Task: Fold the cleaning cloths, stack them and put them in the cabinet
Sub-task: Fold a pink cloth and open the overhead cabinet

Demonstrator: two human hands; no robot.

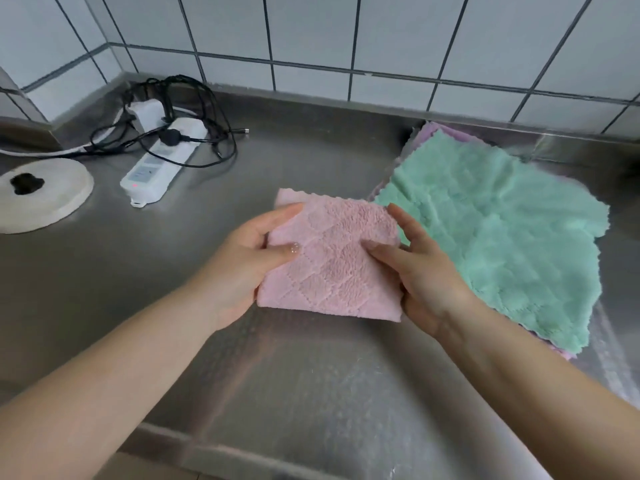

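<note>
I hold one pink cleaning cloth [332,261], folded into a plump rectangle, just above the middle of the bench [311,393]. It is fleecy microfibre, stitched in a diamond quilt pattern, with a pinked zigzag edge showing at its far corner. My left hand [249,261] pinches its left edge, thumb on top and fingers curled beneath; my right hand [426,268] grips the right edge the same way, thumb lying on the pile. Both forearms come in bare from the lower corners.

Just to the right lie two more cloths spread flat: a mint green cloth [502,237] on top of a lilac cloth [433,128] that only peeks out at the edges.

The bench is brushed stainless steel, dully reflective. At far left sit one white power strip [159,168] under tangled black cables [194,109], and one round white disc [45,195].
</note>
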